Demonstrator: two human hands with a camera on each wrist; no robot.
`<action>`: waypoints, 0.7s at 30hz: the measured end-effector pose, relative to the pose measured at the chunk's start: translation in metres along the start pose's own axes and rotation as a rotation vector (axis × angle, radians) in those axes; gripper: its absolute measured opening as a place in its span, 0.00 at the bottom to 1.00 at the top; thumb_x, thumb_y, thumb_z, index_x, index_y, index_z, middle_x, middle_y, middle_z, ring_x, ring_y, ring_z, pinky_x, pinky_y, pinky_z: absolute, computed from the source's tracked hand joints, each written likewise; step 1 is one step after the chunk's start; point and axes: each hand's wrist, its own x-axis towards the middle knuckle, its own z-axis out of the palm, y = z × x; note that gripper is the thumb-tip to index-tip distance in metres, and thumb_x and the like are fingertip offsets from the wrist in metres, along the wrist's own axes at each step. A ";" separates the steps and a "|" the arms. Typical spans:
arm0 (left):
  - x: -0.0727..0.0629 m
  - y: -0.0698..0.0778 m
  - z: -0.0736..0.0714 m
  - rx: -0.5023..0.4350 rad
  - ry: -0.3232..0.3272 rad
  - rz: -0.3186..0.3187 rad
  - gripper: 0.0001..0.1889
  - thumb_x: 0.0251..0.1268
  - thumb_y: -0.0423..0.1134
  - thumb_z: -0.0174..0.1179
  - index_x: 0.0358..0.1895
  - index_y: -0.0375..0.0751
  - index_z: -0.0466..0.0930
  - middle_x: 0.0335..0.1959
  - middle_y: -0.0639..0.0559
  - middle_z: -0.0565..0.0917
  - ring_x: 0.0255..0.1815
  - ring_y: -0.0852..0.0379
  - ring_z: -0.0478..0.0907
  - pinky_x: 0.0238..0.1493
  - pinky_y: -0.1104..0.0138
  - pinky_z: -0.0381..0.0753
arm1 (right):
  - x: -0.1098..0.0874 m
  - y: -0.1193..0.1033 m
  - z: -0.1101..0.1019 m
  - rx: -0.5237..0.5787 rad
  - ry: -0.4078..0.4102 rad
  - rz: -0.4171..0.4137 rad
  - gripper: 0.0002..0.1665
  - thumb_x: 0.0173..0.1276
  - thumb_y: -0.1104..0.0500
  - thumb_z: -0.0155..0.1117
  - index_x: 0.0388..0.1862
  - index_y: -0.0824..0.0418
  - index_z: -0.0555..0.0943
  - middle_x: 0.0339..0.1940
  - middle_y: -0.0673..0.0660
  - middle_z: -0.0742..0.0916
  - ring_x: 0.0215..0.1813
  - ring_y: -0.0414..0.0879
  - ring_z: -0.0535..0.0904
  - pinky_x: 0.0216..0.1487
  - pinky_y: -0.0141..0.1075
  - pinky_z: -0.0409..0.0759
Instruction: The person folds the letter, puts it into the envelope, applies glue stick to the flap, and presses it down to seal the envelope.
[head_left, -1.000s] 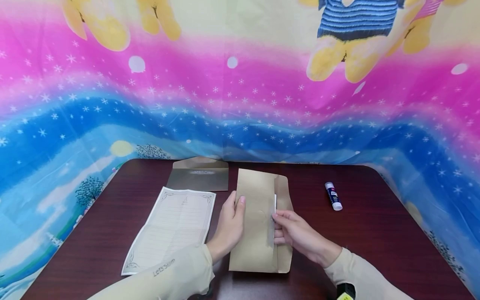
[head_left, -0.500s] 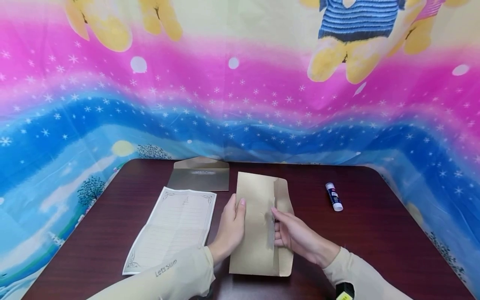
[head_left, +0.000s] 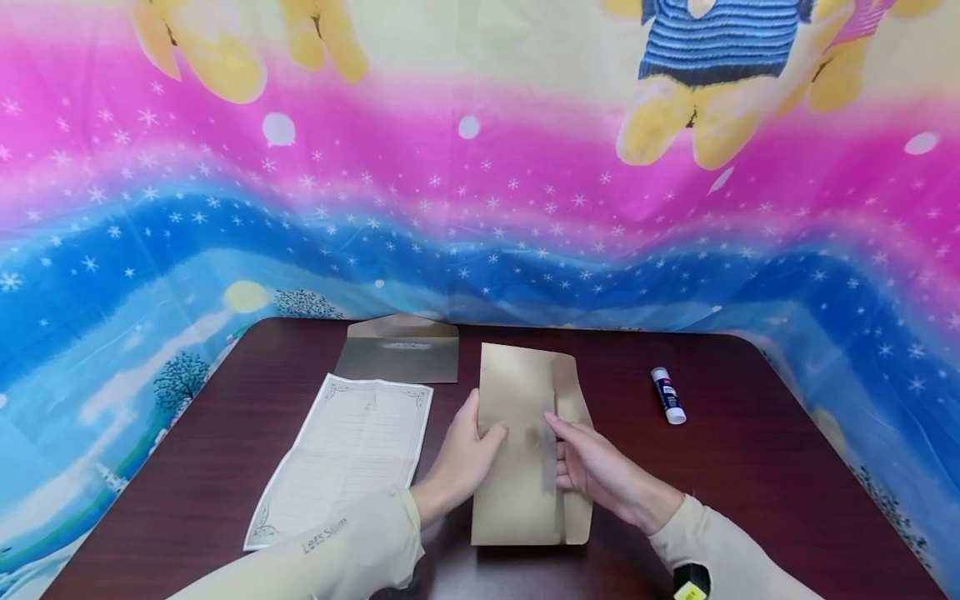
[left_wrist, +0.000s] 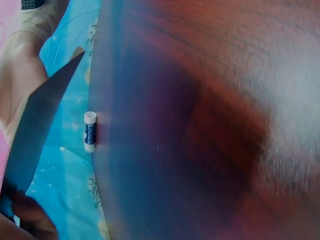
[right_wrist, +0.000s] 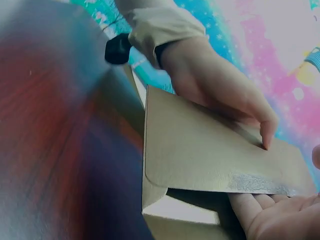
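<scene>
Upright in front of me is a kraft-brown envelope (head_left: 517, 492), its rounded flap folded out to the right. My left hand (head_left: 457, 458) grips its left edge, thumb across the front and the other fingers behind. At the mouth, my right hand (head_left: 603, 475) pinches the front panel, thumb outside and fingers tucked inside. White paper (right_wrist: 181, 208) shows within the opening in the right wrist view. A greyish patch (right_wrist: 250, 182) runs along the panel's edge near the right fingers. In the left wrist view the envelope (left_wrist: 40, 125) appears as a dark slanted sheet.
Left of the hands lies a bordered, lined letter sheet (head_left: 352, 450), partly under the left sleeve. A second envelope (head_left: 397, 362) with its flap raised is behind it. A glue stick (head_left: 668, 396) lies to the right on the dark wooden table (head_left: 720, 467). A printed curtain hangs behind.
The envelope has shifted slightly right. My left thumb has slid lower and further across its front. A white strip visible at the mouth one second ago no longer shows in the head view.
</scene>
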 end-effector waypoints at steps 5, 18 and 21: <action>0.001 0.002 -0.006 0.042 -0.083 0.032 0.13 0.70 0.35 0.54 0.54 0.38 0.78 0.38 0.48 0.85 0.36 0.60 0.80 0.40 0.68 0.80 | 0.001 -0.001 -0.006 -0.032 0.003 -0.009 0.20 0.82 0.41 0.44 0.39 0.54 0.64 0.32 0.45 0.80 0.36 0.37 0.80 0.43 0.29 0.76; -0.002 0.002 -0.008 0.039 -0.093 -0.013 0.10 0.71 0.37 0.54 0.49 0.35 0.78 0.24 0.52 0.79 0.22 0.64 0.75 0.28 0.71 0.77 | -0.001 -0.003 0.003 -0.151 0.191 -0.079 0.33 0.82 0.48 0.46 0.75 0.67 0.57 0.73 0.64 0.70 0.74 0.52 0.67 0.70 0.44 0.69; -0.002 0.001 -0.008 0.016 -0.093 -0.009 0.11 0.72 0.36 0.54 0.52 0.35 0.78 0.32 0.46 0.84 0.27 0.63 0.78 0.32 0.71 0.79 | -0.002 -0.003 0.004 -0.202 0.231 -0.079 0.39 0.81 0.49 0.46 0.79 0.71 0.52 0.81 0.68 0.60 0.80 0.59 0.58 0.77 0.51 0.62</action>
